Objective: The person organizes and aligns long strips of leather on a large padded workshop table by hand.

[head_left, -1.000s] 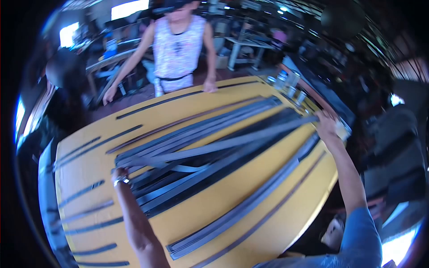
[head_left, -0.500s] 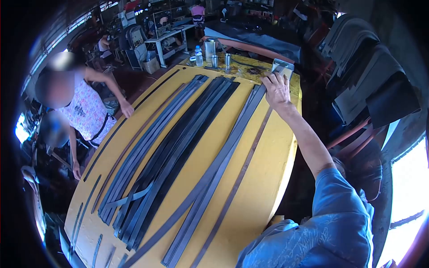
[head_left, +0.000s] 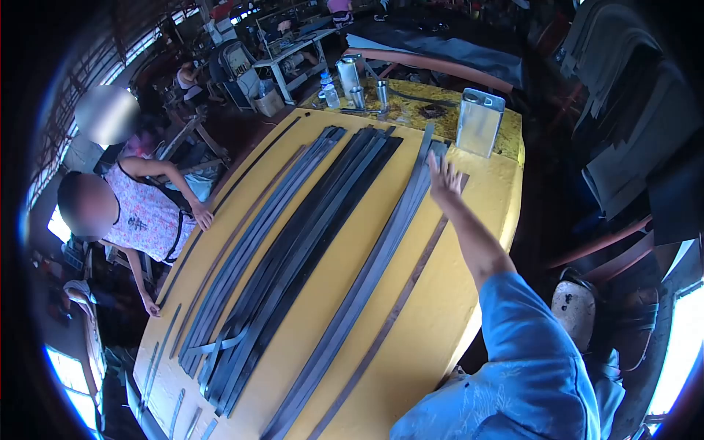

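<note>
gray strips [head_left: 390, 229] extend nearward from beside the metal can [head_left: 479, 123]. right hand [head_left: 445, 178]: fingers spread at their can-side ends. left hand: not visible, grip indeterminate. uneven sideways pressure could misalign them.

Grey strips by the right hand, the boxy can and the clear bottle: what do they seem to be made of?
Grey strips: probably leather or a synthetic like it, dull-surfaced; thin, flat and layered, though the look leaves which open. Boxy can: likely bare metal, from its silvery, shiny sides. Clear bottle: probably smooth plastic, being see-through; glass is possible.
</note>
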`<state>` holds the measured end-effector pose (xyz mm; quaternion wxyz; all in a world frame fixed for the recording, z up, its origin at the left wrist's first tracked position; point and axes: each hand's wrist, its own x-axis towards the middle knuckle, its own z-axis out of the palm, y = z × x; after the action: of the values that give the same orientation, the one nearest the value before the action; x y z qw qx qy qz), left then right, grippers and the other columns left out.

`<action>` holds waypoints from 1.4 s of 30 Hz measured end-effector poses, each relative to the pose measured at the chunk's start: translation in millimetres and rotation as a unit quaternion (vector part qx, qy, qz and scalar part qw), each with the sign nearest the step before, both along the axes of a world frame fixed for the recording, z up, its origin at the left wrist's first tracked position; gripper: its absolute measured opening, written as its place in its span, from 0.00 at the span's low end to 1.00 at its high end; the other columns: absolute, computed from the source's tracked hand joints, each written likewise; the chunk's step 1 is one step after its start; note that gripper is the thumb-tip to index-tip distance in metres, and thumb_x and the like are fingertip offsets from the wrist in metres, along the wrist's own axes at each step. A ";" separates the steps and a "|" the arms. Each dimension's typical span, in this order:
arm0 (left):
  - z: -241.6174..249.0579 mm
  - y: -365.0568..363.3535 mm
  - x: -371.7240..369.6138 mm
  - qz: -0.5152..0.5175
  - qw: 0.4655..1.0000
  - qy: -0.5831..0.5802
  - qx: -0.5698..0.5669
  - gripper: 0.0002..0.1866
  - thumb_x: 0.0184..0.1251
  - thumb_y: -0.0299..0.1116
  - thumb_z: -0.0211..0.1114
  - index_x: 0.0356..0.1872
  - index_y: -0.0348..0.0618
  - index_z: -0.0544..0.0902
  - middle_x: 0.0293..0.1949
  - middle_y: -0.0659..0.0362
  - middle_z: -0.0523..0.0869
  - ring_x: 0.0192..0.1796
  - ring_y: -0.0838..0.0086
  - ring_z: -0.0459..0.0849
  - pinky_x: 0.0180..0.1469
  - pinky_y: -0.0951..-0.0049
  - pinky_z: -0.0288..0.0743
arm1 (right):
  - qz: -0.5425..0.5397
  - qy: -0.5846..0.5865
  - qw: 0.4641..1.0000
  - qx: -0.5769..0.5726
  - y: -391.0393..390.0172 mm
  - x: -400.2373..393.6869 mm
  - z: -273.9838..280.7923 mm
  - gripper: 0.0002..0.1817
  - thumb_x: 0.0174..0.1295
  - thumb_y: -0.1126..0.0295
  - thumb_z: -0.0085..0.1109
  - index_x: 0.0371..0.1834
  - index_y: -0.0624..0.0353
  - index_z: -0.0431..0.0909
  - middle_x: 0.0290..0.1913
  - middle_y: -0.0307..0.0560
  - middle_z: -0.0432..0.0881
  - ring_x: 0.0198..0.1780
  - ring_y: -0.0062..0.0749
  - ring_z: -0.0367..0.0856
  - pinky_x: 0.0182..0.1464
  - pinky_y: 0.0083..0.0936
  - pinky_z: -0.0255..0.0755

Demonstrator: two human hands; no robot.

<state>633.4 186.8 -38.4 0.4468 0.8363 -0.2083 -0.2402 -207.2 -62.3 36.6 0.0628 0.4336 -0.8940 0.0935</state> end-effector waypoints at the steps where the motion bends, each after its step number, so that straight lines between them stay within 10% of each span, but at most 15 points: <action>1: -1.2 2.6 -2.3 0.003 1.000 -0.001 0.004 0.27 0.69 0.35 0.63 0.67 0.42 0.69 0.54 0.48 0.80 0.50 0.66 0.82 0.50 0.71 0.80 | 0.016 -0.030 0.999 0.018 9.6 14.7 -19.2 0.51 0.59 0.72 0.57 0.80 0.42 0.33 0.79 0.52 0.47 0.76 0.51 0.52 0.71 0.59 0.51; 6: -7.8 14.0 -5.4 0.014 0.999 -0.010 0.030 0.28 0.69 0.35 0.63 0.68 0.42 0.68 0.55 0.48 0.80 0.50 0.66 0.82 0.50 0.71 0.81 | 0.196 -0.126 0.970 0.074 54.2 106.8 -47.6 0.42 0.68 0.48 0.51 0.79 0.45 0.40 0.79 0.50 0.46 0.78 0.48 0.47 0.73 0.62 0.45; 15: -42.9 41.8 50.3 0.021 1.000 -0.005 -0.008 0.30 0.69 0.34 0.63 0.70 0.43 0.66 0.55 0.47 0.80 0.50 0.65 0.82 0.50 0.70 0.81 | 0.295 -0.049 0.945 0.135 40.3 115.7 -42.4 0.30 0.72 0.47 0.40 0.74 0.45 0.57 0.78 0.42 0.51 0.78 0.41 0.45 0.75 0.60 0.40; 20: -25.9 27.9 14.4 0.122 0.973 -0.192 0.047 0.33 0.67 0.31 0.65 0.71 0.41 0.64 0.59 0.44 0.77 0.47 0.61 0.83 0.45 0.63 0.83 | 0.314 -0.059 0.948 0.003 42.3 106.9 -52.4 0.36 0.64 0.56 0.58 0.74 0.49 0.56 0.76 0.52 0.57 0.77 0.48 0.52 0.72 0.62 0.39; 22: 5.7 22.6 -19.5 0.153 0.986 -0.064 -0.019 0.31 0.63 0.33 0.68 0.66 0.37 0.68 0.58 0.42 0.77 0.51 0.55 0.81 0.50 0.60 0.80 | 0.369 -0.134 0.919 -0.042 57.6 125.2 -56.3 0.38 0.64 0.59 0.59 0.75 0.51 0.54 0.76 0.54 0.56 0.76 0.52 0.53 0.72 0.61 0.40; 23: -17.1 38.4 -16.0 0.135 0.937 -0.306 0.097 0.30 0.62 0.31 0.68 0.65 0.37 0.70 0.59 0.43 0.75 0.59 0.52 0.75 0.61 0.59 0.71 | 0.341 -0.037 0.939 0.032 79.3 152.8 -36.3 0.40 0.65 0.58 0.58 0.78 0.51 0.50 0.78 0.54 0.52 0.77 0.53 0.50 0.74 0.59 0.37; 33: -8.8 137.0 -182.7 -0.219 0.915 -0.314 0.127 0.33 0.64 0.48 0.63 0.70 0.55 0.67 0.74 0.54 0.60 0.76 0.60 0.57 0.74 0.45 0.48 | 0.612 -0.088 0.763 0.186 251.8 368.3 -65.7 0.41 0.65 0.49 0.55 0.78 0.48 0.50 0.79 0.54 0.49 0.78 0.54 0.47 0.73 0.64 0.34; 42: -2.2 146.5 -140.7 -0.224 0.925 -0.304 0.039 0.26 0.60 0.39 0.64 0.62 0.55 0.76 0.68 0.57 0.69 0.65 0.61 0.70 0.64 0.53 0.59 | 0.630 -0.021 0.751 0.196 293.1 488.8 -66.3 0.34 0.70 0.47 0.45 0.78 0.42 0.53 0.79 0.50 0.48 0.78 0.56 0.43 0.73 0.66 0.31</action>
<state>492.7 333.2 -40.6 0.2639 0.8175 -0.5064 -0.0756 281.7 230.8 -29.7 -0.1149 0.8995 -0.4178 -0.0561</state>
